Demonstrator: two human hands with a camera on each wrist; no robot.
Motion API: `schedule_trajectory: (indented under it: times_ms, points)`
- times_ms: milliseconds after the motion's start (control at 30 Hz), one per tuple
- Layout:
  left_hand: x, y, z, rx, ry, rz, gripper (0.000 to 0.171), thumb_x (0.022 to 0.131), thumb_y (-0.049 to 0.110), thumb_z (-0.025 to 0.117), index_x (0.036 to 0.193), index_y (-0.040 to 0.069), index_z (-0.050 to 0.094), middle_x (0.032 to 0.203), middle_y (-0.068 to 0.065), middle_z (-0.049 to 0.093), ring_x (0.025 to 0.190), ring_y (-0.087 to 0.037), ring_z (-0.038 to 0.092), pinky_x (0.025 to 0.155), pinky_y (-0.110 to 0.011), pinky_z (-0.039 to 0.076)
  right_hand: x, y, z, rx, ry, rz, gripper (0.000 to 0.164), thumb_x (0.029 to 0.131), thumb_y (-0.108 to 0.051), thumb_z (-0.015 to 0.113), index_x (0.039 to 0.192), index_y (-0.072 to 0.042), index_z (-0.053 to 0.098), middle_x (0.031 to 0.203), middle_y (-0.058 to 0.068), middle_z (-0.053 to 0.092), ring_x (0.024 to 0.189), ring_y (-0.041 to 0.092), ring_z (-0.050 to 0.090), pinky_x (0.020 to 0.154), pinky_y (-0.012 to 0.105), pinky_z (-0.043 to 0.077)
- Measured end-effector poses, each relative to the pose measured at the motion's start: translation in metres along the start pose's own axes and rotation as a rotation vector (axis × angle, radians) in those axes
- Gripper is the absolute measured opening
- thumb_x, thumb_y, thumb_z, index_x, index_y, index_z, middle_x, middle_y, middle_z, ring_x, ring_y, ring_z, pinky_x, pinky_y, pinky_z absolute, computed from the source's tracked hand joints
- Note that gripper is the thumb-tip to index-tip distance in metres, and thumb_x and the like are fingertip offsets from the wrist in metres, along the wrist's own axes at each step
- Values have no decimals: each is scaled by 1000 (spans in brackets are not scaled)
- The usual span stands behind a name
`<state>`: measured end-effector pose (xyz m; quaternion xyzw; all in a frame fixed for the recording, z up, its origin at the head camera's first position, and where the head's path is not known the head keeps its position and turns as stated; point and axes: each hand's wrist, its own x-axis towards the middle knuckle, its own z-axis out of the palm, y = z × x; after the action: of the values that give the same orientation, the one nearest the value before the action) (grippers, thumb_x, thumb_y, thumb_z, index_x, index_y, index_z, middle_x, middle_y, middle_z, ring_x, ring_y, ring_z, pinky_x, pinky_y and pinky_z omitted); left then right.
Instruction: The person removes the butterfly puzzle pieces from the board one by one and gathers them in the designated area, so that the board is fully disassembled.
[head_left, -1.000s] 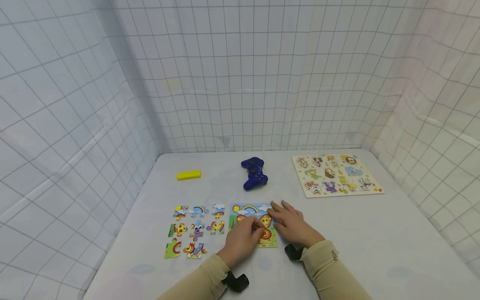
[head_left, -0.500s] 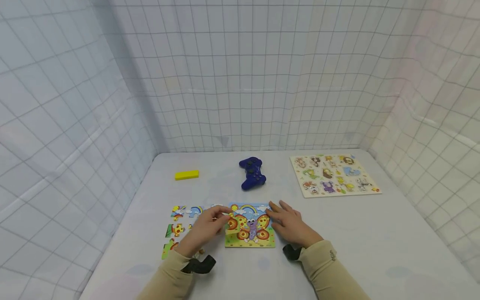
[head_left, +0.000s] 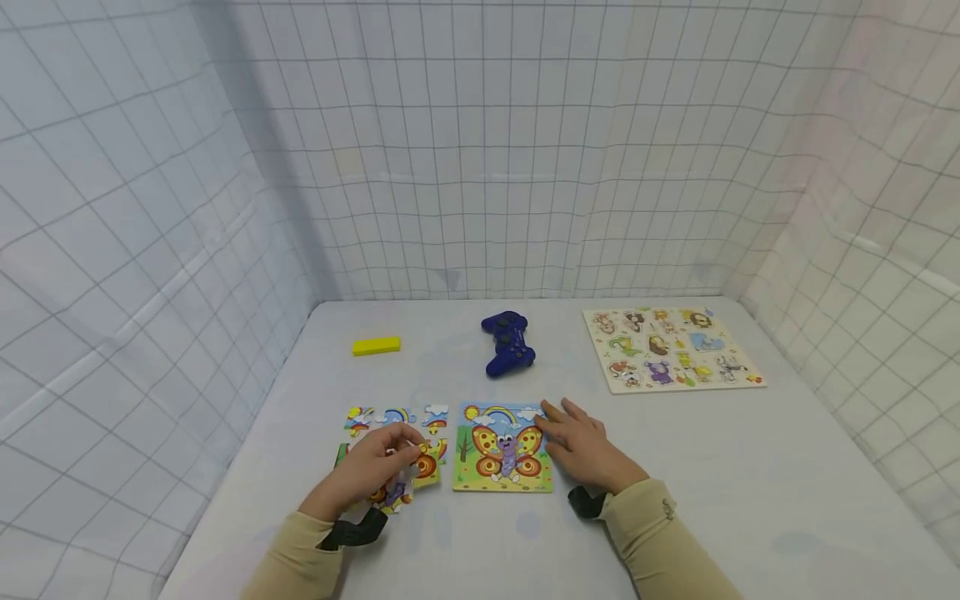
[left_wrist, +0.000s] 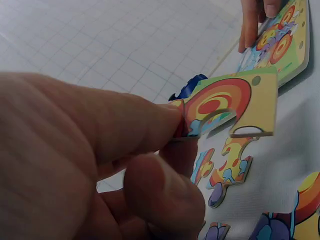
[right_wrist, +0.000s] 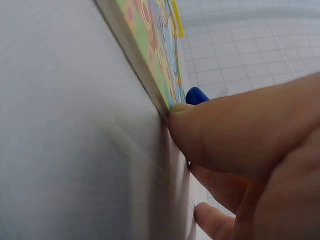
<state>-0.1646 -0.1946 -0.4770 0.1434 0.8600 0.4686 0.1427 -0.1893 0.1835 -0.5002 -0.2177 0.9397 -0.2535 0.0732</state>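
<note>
In the head view my left hand is over the loose jigsaw pieces at the left. Between thumb and fingers it pinches a jigsaw piece with red and orange rings and a yellow edge. Rows of other jigsaw pieces lie flat beneath, partly hidden by this hand. A square butterfly puzzle board lies in the middle, its whole picture showing. My right hand rests at the board's right side. In the right wrist view its thumb touches the board's edge, while other fingers reach down to the table.
A blue game controller lies behind the butterfly board. Further left is a yellow block. At the back right lies a large board with animal figures. Gridded white curtains surround the white table.
My left hand has lifted the jigsaw piece off the butterfly board and carried it left over the loose pieces. The butterfly picture is uncovered now. My right hand has stayed in place.
</note>
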Motion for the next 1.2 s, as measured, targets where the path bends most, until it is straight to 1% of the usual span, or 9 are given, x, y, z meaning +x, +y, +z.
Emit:
schedule_trajectory:
  times_ms: [100, 200, 300, 400, 467, 600, 733, 933, 1200]
  points:
    - [-1, 1, 3, 19, -44, 30, 18, 104, 26, 62, 114, 11, 66, 92, -4, 66, 69, -14, 56, 58, -28, 48, 0, -1, -1, 6, -4, 1, 48, 105, -23, 59, 152, -16, 52, 167, 8, 33, 156, 43, 16, 114, 69, 22]
    - [-2, 0, 6, 59, -58, 54, 15, 103, 24, 65, 110, 11, 67, 91, -1, 67, 76, -12, 60, 64, -27, 49, 0, -1, -1, 6, -10, 6, 48, 105, -22, 59, 152, -16, 52, 167, 8, 32, 157, 43, 15, 115, 69, 22]
    - [-1, 0, 10, 142, -33, 59, 12, 101, 24, 66, 108, 14, 68, 88, 4, 66, 76, -8, 59, 66, -26, 48, 0, -1, -1, 10, -12, 8, 48, 105, -22, 58, 152, -16, 51, 167, 8, 32, 157, 43, 15, 115, 68, 21]
    - [-2, 2, 13, 219, -3, 45, 11, 99, 26, 69, 106, 18, 68, 85, 9, 64, 71, -6, 57, 62, -25, 46, 0, -1, -1, 15, -10, 4, 48, 105, -22, 58, 152, -15, 51, 167, 8, 31, 157, 43, 14, 115, 68, 21]
    - [-2, 4, 14, 247, 6, 49, 12, 97, 26, 72, 105, 18, 68, 84, 9, 63, 69, -5, 56, 60, -25, 46, 0, -2, -2, 15, -9, 3, 48, 105, -22, 59, 152, -15, 51, 167, 9, 32, 157, 43, 14, 115, 69, 21]
    - [-3, 6, 15, 251, -4, 60, 19, 96, 28, 73, 109, 15, 68, 86, 8, 62, 67, -7, 55, 59, -26, 46, 0, -2, -2, 17, -11, 11, 48, 105, -22, 58, 152, -15, 51, 167, 8, 32, 157, 41, 14, 116, 68, 20]
    - [-4, 7, 15, 254, -17, 45, 25, 97, 32, 73, 113, 14, 68, 85, 7, 62, 64, -7, 57, 57, -27, 46, -1, -1, 0, 17, -6, 17, 49, 105, -22, 58, 153, -15, 51, 167, 6, 32, 158, 40, 14, 117, 67, 21]
    - [-5, 8, 16, 249, -23, 39, 26, 97, 33, 74, 116, 16, 67, 83, 7, 63, 61, -8, 63, 56, -28, 48, -1, 0, 1, 22, 1, 13, 48, 105, -22, 58, 152, -16, 51, 167, 6, 32, 157, 40, 15, 116, 68, 21]
    - [-6, 6, 18, 278, -6, 46, 26, 96, 35, 75, 114, 19, 66, 81, 10, 62, 60, -7, 61, 53, -28, 46, -1, 0, 0, 14, -7, 18, 49, 105, -22, 57, 153, -16, 50, 168, 6, 32, 158, 40, 15, 116, 67, 21]
